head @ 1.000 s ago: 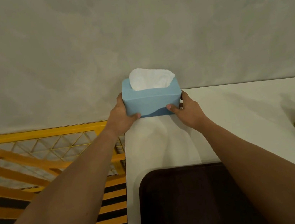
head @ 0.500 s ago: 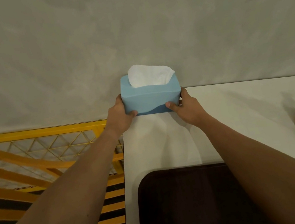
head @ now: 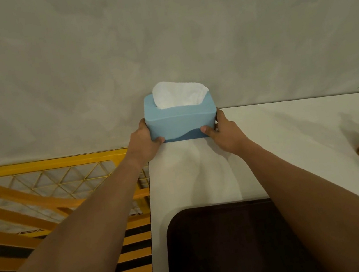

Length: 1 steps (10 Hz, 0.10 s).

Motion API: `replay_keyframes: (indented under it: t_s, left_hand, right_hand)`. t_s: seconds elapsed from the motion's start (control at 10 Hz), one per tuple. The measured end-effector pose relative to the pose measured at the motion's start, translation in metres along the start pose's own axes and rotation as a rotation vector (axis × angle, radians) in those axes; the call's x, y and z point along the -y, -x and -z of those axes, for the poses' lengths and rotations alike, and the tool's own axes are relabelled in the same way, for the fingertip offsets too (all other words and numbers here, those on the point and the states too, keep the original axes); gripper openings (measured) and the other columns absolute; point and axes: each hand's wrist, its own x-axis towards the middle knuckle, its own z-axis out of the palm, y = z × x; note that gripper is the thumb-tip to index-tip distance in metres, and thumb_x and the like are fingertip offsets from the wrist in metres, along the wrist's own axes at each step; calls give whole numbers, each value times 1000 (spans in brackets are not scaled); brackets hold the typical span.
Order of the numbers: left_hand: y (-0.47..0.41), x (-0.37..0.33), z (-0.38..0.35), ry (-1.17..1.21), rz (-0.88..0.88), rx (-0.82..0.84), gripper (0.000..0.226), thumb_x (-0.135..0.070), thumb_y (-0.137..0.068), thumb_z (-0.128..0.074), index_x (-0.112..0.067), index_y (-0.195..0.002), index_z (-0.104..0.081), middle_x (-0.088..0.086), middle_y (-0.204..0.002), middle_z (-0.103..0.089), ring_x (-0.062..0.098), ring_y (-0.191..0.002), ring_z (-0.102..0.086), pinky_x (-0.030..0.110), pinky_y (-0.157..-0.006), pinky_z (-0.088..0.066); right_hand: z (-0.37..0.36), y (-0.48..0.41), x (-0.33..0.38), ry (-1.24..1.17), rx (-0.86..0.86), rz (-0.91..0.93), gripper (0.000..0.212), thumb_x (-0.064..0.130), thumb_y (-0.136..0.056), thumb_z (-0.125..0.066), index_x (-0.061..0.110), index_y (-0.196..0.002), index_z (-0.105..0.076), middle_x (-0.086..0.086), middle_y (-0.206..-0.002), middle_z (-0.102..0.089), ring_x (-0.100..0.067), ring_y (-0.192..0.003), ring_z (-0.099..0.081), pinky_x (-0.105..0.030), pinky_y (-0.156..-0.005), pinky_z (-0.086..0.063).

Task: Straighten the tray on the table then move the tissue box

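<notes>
While the tabletop [head: 293,140] carries the dark tray [head: 228,246] squared near its front edge, the tissue box [head: 181,123] has edged back to the far left corner, left hand [head: 144,141] and right hand [head: 225,133] fingers clamping its ends

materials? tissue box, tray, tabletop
Light blue tissue box: looks like matte moulded plastic or silicone; rounded corners, no sheen, a darker wavy band at its base. Could be coated card.
Dark brown rounded-corner tray: matte, faintly grainy face, likely plastic or a non-slip coating.
White table: smooth, soft reflections, probably laminate.
</notes>
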Motion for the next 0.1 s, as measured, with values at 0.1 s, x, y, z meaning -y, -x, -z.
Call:
replay_keyframes:
  t_s: [0.1]
  left_hand:
    - [2,-4,6,-6,30,27,79,-25,-85,-78,-4,-144,-30,17,-136,-54,35,-125,-51,32,-86,-41]
  right_hand:
    - [4,5,4,38,-4,20,81,38,-94,-68,17,-156,-20,-9,-145,-52,-33,-128,-51,-28,-89,-36]
